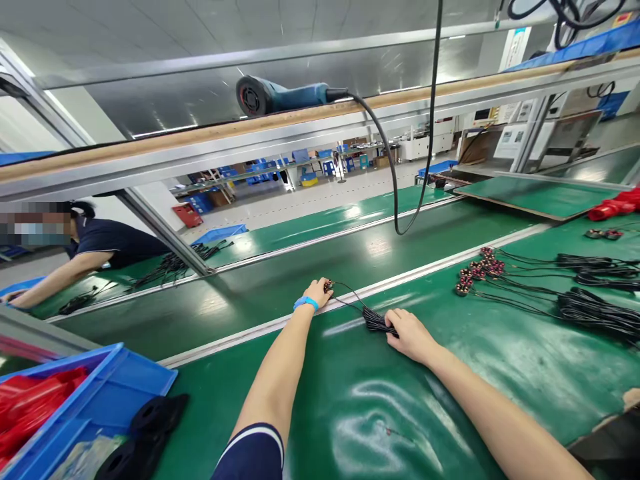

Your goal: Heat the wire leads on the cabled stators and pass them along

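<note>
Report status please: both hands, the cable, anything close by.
Left hand pinches connector end at the belt edge. Right hand shut on coiled black cable bundle. More cable bundles lie right, apart. Conveyor belt just beyond.

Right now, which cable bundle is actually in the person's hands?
The small cable bundle by the belt edge: the right hand rests on its coil, the left hand on its connector end. The larger bundles lie untouched to the right.

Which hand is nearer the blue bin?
Left. The left hand holds the cable's plug end by the belt edge; the right hand, on the coiled bundle, lies farther from the blue bin.
</note>
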`<state>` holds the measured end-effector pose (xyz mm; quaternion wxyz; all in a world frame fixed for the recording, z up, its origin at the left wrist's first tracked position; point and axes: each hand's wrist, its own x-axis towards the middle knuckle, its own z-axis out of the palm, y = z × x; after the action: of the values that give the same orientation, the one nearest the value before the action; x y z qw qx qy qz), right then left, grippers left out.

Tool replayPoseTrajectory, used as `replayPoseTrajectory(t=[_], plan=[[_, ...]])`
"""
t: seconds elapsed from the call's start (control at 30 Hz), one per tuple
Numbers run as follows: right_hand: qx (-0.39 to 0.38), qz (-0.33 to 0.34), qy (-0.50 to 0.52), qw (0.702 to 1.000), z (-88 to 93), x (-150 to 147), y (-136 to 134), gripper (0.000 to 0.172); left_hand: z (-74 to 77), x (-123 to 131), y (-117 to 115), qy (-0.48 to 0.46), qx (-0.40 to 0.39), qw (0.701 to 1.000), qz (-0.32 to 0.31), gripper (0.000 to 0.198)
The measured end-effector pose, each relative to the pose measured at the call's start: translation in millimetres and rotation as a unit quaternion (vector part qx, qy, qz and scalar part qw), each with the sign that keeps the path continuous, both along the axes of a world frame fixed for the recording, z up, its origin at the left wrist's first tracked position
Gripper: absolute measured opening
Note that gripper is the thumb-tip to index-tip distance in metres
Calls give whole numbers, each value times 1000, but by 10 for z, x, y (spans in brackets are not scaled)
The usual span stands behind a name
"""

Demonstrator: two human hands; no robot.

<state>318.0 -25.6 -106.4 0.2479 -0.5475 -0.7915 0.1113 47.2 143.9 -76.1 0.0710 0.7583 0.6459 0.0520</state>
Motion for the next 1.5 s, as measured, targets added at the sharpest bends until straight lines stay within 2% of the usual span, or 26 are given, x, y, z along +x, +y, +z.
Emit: replayPoseTrajectory(t=[0.1,0.17,0.27,0.37,0.5,0.6,0.7,0.77,0.9,1.0,1.1,1.17,1.23,1.37,1.5], plan=[[3,-35,39,999,77,227,-35,12,127,117,-106,17,6,1000,-18,31],[9,-59,63,996,167,442,-62,11,192,193,-282,23,20,999,-25,30],[-6,-119,99,988,334,795,-109,16,204,308,-723,29,39,998,-30,31],[-47,-219,122,967,467,1089,-161,23,127,452,-1278,38,29,998,-50,32],[-113,-280,33,953,517,1333,-220,25,23,641,-1883,53,-17,995,-78,33],[-156,-327,-41,931,507,1435,-237,29,21,688,-2124,56,-42,993,-93,39],[-143,-384,-89,908,485,1463,-233,43,56,604,-2249,60,-40,991,-112,48],[-126,-382,-97,911,466,1435,-223,49,65,479,-2305,57,5,988,-143,53],[-93,-291,-73,949,462,1321,-224,53,-3,189,-2331,-8,81,955,-284,38],[-129,-198,-29,971,505,1290,-271,56,-87,78,-2273,-60,101,929,-350,25],[-219,-86,2,972,536,1361,-329,55,-141,71,-2209,-81,107,926,-354,22],[-256,-42,-2,966,523,1442,-346,60,-160,79,-2186,-93,104,926,-352,24],[-272,-41,-26,961,489,1518,-349,61,-174,81,-2182,-103,101,925,-351,25],[-290,-65,-62,953,449,1601,-356,51,-186,86,-2211,-118,97,925,-347,28],[-261,-90,-72,958,471,1639,-375,44,-171,125,-2266,-118,89,928,-341,25]])
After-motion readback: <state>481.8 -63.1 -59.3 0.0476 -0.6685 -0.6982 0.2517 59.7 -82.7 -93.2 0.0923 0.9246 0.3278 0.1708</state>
